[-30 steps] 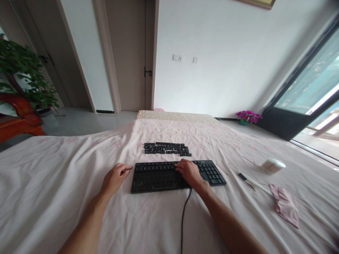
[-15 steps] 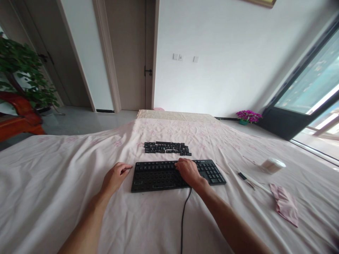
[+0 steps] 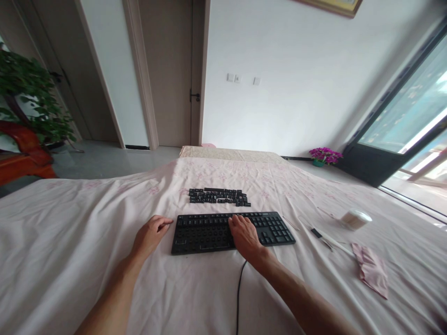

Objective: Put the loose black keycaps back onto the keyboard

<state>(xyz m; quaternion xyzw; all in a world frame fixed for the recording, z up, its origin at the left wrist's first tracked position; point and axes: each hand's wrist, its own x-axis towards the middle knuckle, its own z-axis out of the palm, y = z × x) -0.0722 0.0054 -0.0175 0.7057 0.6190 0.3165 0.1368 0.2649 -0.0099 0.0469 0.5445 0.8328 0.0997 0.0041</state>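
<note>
A black keyboard point(image 3: 209, 231) lies on the pink bedsheet point(image 3: 70, 223), most of its main keys removed, its number pad keys in place. Its cable point(image 3: 239, 298) runs toward me. My right hand point(image 3: 244, 235) rests flat on the keyboard's middle right, fingers spread over the bare sockets. My left hand point(image 3: 151, 236) lies on the sheet at the keyboard's left edge, fingers loosely curled, fingertips touching the frame. Rows of loose black keycaps point(image 3: 219, 197) sit on the sheet just beyond the keyboard.
To the right lie a thin tool with a black tip point(image 3: 324, 238), a round white container point(image 3: 355, 218) and a folded pink cloth point(image 3: 372, 274). A plant point(image 3: 28, 97) and red wooden furniture point(image 3: 24, 153) stand left; a glass door point(image 3: 401, 125) is right.
My right hand slid slightly left and toward me on the keyboard. The left hand stayed put. The view shifted a little.
</note>
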